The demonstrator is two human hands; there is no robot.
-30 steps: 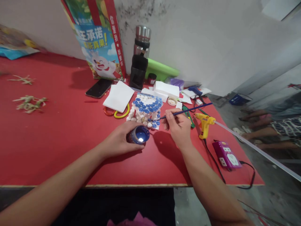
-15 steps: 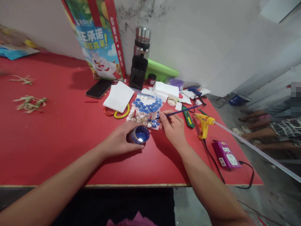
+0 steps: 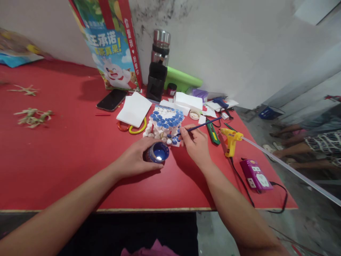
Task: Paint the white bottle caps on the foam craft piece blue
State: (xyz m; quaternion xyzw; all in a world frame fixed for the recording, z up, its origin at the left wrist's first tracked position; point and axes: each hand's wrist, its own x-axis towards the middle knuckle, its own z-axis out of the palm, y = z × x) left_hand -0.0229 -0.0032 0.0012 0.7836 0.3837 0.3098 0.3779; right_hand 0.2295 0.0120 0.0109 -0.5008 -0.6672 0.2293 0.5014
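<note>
My left hand (image 3: pixel 138 156) is wrapped round a small jar of blue paint (image 3: pixel 159 152) near the middle of the red table. Between finger and thumb, my right hand (image 3: pixel 194 144) pinches a thin dark blue paintbrush (image 3: pixel 204 124), its handle pointing up to the right. The brush tip is at the lower front of a small white model (image 3: pixel 167 115), just behind the jar. Blue round pieces cover much of the model's top, and its base has white pieces with several blue ones. Whether the tip touches a piece is too small to tell.
Behind the model stand a bottle (image 3: pixel 158 67) and a printed bag (image 3: pixel 114 46). White paper (image 3: pixel 134 109) lies over scissors (image 3: pixel 138 131), beside a phone (image 3: pixel 112 100). To the right are a green cutter (image 3: pixel 213 133), a yellow glue gun (image 3: pixel 231 140) and a purple power box (image 3: pixel 255 176).
The brush handle has tilted slightly, its far end now a little lower and further left. My left hand and the jar have stayed almost in place.
</note>
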